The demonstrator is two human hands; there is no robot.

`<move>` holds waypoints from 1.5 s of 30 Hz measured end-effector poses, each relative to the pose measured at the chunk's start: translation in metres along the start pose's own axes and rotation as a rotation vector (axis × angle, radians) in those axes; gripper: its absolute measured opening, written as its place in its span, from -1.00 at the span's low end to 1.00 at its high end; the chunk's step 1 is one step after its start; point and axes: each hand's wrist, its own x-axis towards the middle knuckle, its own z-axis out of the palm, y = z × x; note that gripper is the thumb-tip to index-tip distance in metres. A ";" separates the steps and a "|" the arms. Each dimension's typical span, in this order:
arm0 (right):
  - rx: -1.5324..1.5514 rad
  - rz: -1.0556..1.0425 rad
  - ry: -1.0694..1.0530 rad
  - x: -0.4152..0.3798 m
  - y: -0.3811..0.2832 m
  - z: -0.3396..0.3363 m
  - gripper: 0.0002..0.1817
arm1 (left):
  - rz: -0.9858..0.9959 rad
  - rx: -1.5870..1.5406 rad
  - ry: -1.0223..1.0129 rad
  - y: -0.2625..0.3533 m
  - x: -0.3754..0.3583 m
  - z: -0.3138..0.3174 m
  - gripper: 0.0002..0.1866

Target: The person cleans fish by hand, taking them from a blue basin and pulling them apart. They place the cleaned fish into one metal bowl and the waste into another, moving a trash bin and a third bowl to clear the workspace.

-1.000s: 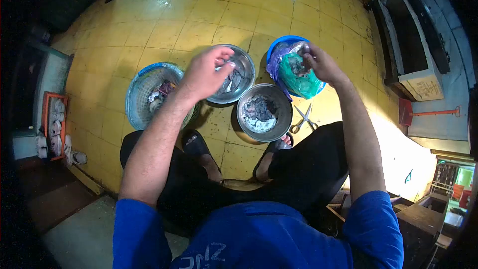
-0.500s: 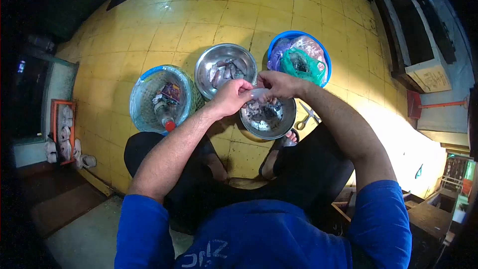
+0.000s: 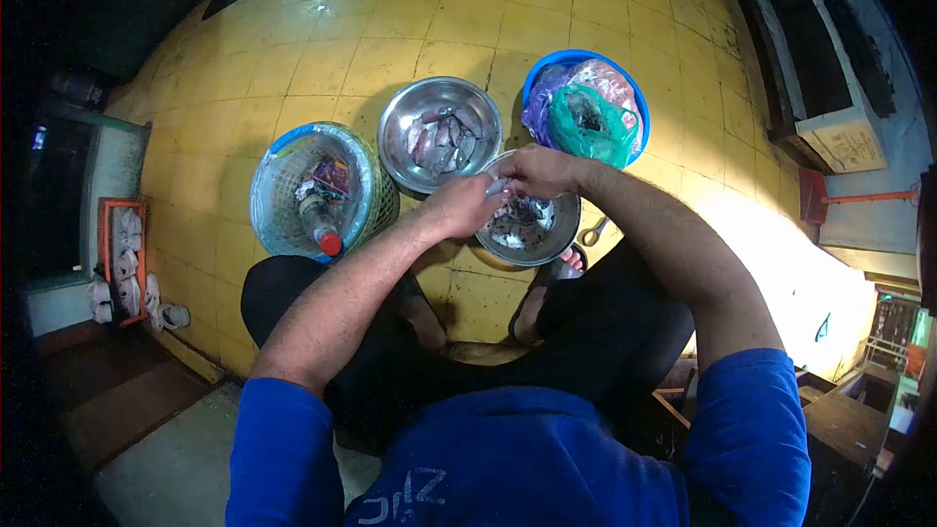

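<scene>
- In the head view, my left hand (image 3: 466,206) has its fingers closed on one end of a pale, glossy piece (image 3: 499,184) above the far-left edge of the near bowl (image 3: 535,255).
- My right hand (image 3: 542,173), over the far side of that bowl, pinches the other end with curled fingers; their exact grip is partly hidden. I judge two hands suit something this soft and slippery.
- Dark and white scraps (image 3: 514,238) lie inside the near bowl; being right beneath my hands, it would likely catch drips.
- Beyond it to the left, a shiny bowl (image 3: 392,141) keeps greyish pieces (image 3: 445,142) together, probably apart from the scraps.
- Farther left of it stands a basket (image 3: 265,197) with a red-capped bottle (image 3: 319,220).
- Beyond it to the right, a blue basin (image 3: 641,105) supports a slack green bag (image 3: 589,140), its mouth open upward.
- Scissors (image 3: 592,234) lie just right of it, partly hidden but within reach.
</scene>
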 end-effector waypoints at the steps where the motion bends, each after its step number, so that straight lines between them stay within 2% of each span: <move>1: 0.000 0.002 0.000 -0.001 0.007 0.003 -0.71 | -0.026 0.033 -0.039 0.002 -0.001 0.000 -0.56; 3: -0.131 0.098 -0.176 -0.001 0.007 0.000 -0.74 | -0.009 0.074 -0.048 -0.005 0.001 0.004 -0.58; 7: -0.041 0.162 -0.228 -0.006 0.018 -0.004 -0.76 | 0.019 0.128 -0.074 -0.006 -0.002 -0.004 -0.61; 9: -0.094 0.169 -0.169 -0.007 0.025 0.001 -0.87 | 0.020 0.115 -0.058 -0.007 -0.003 -0.008 -0.64; 13: -0.211 0.244 -0.245 -0.013 0.044 0.008 -0.85 | 0.025 0.030 -0.057 -0.007 -0.002 -0.022 -0.72; 16: -0.244 0.168 -0.216 -0.011 0.055 0.007 -0.82 | 0.009 -0.032 -0.091 -0.006 -0.001 -0.031 -0.65; 18: -0.017 0.199 -0.072 -0.013 0.024 -0.025 -0.85 | -0.011 -0.076 -0.061 -0.008 0.000 -0.030 -0.65; 19: -0.021 0.193 -0.076 -0.012 0.011 -0.036 -0.85 | -0.030 -0.117 -0.034 -0.010 0.001 -0.029 -0.66; 22: 0.348 0.050 0.142 -0.008 -0.005 -0.046 -0.80 | -0.043 -0.219 -0.014 -0.018 0.005 -0.027 -0.62; 25: 0.179 -0.014 0.177 -0.007 -0.029 -0.046 -0.78 | -0.030 -0.279 -0.078 -0.020 0.007 -0.032 -0.61; 27: 0.207 -0.028 0.187 -0.005 -0.031 -0.041 -0.82 | -0.008 -0.308 -0.111 -0.018 0.007 -0.035 -0.60; 29: 0.074 -0.122 0.245 -0.003 -0.032 -0.042 -0.80 | 0.014 -0.336 -0.142 -0.022 0.008 -0.033 -0.58; 32: 0.060 -0.168 0.203 -0.002 -0.034 -0.042 -0.79 | 0.011 -0.503 -0.147 -0.027 0.010 -0.026 -0.59; 34: 0.059 -0.158 0.172 -0.002 -0.035 -0.041 -0.78 | -0.059 -0.631 -0.231 -0.013 0.003 -0.037 -0.60; 35: 0.057 -0.145 0.140 -0.003 -0.037 -0.042 -0.76 | -0.059 -0.631 -0.231 -0.018 0.005 -0.032 -0.60; 37: 0.083 -0.125 0.076 -0.004 -0.039 -0.046 -0.76 | 0.136 -0.440 -0.131 -0.028 0.011 -0.023 -0.57; 40: 0.122 -0.115 -0.013 -0.002 -0.032 -0.042 -0.75 | 0.113 -0.255 -0.214 -0.022 0.011 -0.028 -0.60; 45: 0.180 -0.107 -0.086 -0.004 -0.038 -0.045 -0.74 | 0.073 -0.184 -0.255 -0.024 0.011 -0.026 -0.59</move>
